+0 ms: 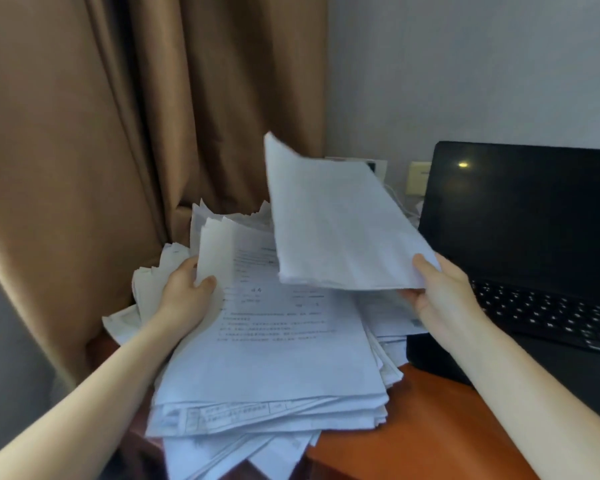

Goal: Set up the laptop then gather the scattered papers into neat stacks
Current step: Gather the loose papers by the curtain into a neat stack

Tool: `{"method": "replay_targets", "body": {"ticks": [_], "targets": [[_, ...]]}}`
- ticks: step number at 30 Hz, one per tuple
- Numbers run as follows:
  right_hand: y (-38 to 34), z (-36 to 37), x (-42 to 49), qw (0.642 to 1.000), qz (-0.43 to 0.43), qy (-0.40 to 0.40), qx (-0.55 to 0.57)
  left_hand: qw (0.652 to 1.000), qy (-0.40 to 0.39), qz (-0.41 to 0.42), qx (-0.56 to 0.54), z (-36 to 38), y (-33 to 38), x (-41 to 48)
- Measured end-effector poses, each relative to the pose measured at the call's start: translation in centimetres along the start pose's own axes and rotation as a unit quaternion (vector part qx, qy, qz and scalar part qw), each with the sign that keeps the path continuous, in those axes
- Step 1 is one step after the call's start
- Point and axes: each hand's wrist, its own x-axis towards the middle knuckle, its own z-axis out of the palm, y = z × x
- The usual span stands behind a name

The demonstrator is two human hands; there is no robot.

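Observation:
A thick, uneven pile of printed white papers [274, 362] covers the left part of the orange-brown table [413, 441]. My left hand [187, 292] grips the pile's left edge, thumb on top of the sheets. My right hand [440, 296] holds a separate sheaf of white sheets [336, 223] by its near right corner, lifted above the pile and tilted up toward the wall. A black laptop [520, 237] stands open at the right with a dark screen, its keyboard just beyond my right wrist.
Brown curtains [118, 133] hang behind and left of the pile. On the grey wall sit sockets [418, 178] beside the laptop lid. More loose sheets [146, 282] stick out under my left hand and over the table's near edge.

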Motion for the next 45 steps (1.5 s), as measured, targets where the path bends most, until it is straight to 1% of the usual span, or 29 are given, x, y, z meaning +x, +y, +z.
{"method": "replay_targets", "body": {"ticks": [3, 5, 6, 8, 10, 12, 13, 16, 18, 19, 20, 22, 23, 25, 26, 27, 28, 29, 31, 33, 34, 36, 38, 39, 40, 41, 42, 44, 45], "targets": [[1.4, 0.9, -1.4, 0.994, 0.05, -0.074, -0.061, 0.999, 0.053, -0.009, -0.011, -0.2, -0.5, 0.1], [2.2, 1.2, -2.3, 0.982, 0.069, -0.13, -0.118, 0.997, 0.079, -0.017, -0.017, -0.4, -0.8, 0.1], [2.6, 1.2, -2.5, 0.969, 0.054, -0.159, -0.183, 0.996, 0.087, -0.022, -0.024, -0.5, -0.9, 0.2], [2.7, 1.3, -2.7, 0.922, -0.01, -0.213, -0.324, 0.994, 0.094, -0.04, -0.049, -0.4, -0.9, 0.3], [2.4, 1.3, -2.6, 0.877, -0.058, -0.245, -0.41, 0.991, 0.097, -0.068, -0.054, -0.2, -0.9, 0.6], [2.1, 1.1, -2.3, 0.851, -0.07, -0.251, -0.455, 0.992, 0.073, -0.088, -0.044, -0.1, -0.8, 1.0], [2.1, 1.0, -2.1, 0.843, -0.063, -0.254, -0.47, 0.993, 0.056, -0.095, -0.04, 0.1, -0.7, 1.3], [2.7, 0.8, -2.0, 0.818, -0.007, -0.264, -0.51, 0.991, 0.012, -0.12, -0.061, 0.4, -0.1, 2.7], [3.0, 0.8, -1.8, 0.803, -0.012, -0.268, -0.532, 0.988, -0.001, -0.138, -0.068, 0.5, 0.3, 3.6], [3.0, 0.9, -1.6, 0.801, -0.025, -0.266, -0.535, 0.989, -0.005, -0.136, -0.052, 0.6, 0.3, 4.0], [3.0, 1.0, -1.5, 0.8, -0.044, -0.258, -0.54, 0.992, -0.008, -0.126, -0.027, 0.7, 0.3, 4.3], [2.8, 1.2, -0.9, 0.796, -0.1, -0.214, -0.558, 0.995, -0.001, -0.095, 0.013, 0.9, -0.1, 4.6], [2.6, 1.3, -0.4, 0.788, -0.125, -0.191, -0.572, 0.997, 0.007, -0.075, 0.018, 1.0, -0.4, 4.6], [2.6, 1.3, 1.2, 0.756, -0.155, -0.167, -0.614, 0.999, 0.028, -0.038, 0.008, 1.0, -0.9, 4.6], [2.6, 1.4, 2.3, 0.741, -0.154, -0.164, -0.633, 0.999, 0.038, -0.025, 0.001, 0.9, -1.0, 4.5], [2.5, 1.6, 3.3, 0.735, -0.141, -0.16, -0.644, 0.999, 0.046, -0.016, -0.001, 0.8, -1.1, 4.5], [2.5, 2.0, 4.3, 0.741, -0.12, -0.152, -0.644, 0.999, 0.054, -0.009, 0.003, 0.8, -1.1, 4.4], [2.5, 2.4, 5.3, 0.754, -0.095, -0.141, -0.635, 0.998, 0.061, -0.002, 0.014, 0.7, -1.1, 4.4], [3.1, 3.4, 7.7, 0.773, -0.049, -0.112, -0.623, 0.996, 0.071, 0.017, 0.057, 0.7, -1.2, 4.2], [4.1, 4.3, 10.0, 0.773, -0.014, -0.078, -0.63, 0.994, 0.074, 0.03, 0.081, 0.8, -1.2, 4.2], [4.4, 4.7, 10.8, 0.78, -0.003, -0.057, -0.623, 0.994, 0.073, 0.032, 0.08, 0.8, -1.2, 4.2], [4.7, 5.5, 12.3, 0.815, 0.012, -0.014, -0.579, 0.994, 0.072, 0.032, 0.074, 0.8, -1.2, 4.2], [4.8, 6.1, 13.4, 0.87, 0.028, 0.015, -0.492, 0.995, 0.072, 0.031, 0.064, 0.9, -1.2, 4.3], [4.9, 6.3, 13.9, 0.885, 0.032, 0.029, -0.464, 0.995, 0.072, 0.032, 0.057, 0.9, -1.3, 4.3], [4.9, 6.6, 14.3, 0.884, 0.036, 0.036, -0.464, 0.995, 0.071, 0.034, 0.054, 0.9, -1.3, 4.4], [5.1, 6.7, 14.6, 0.874, 0.046, 0.035, -0.482, 0.995, 0.07, 0.036, 0.052, 0.9, -1.3, 4.4], [5.2, 7.0, 14.8, 0.854, 0.059, 0.034, -0.516, 0.995, 0.071, 0.037, 0.051, 0.9, -1.2, 4.4], [5.4, 7.6, 15.0, 0.799, 0.086, 0.038, -0.594, 0.996, 0.074, 0.037, 0.042, 0.9, -1.2, 4.4], [5.4, 7.9, 14.9, 0.777, 0.093, 0.033, -0.622, 0.996, 0.073, 0.034, 0.037, 0.9, -1.2, 4.4]]}}
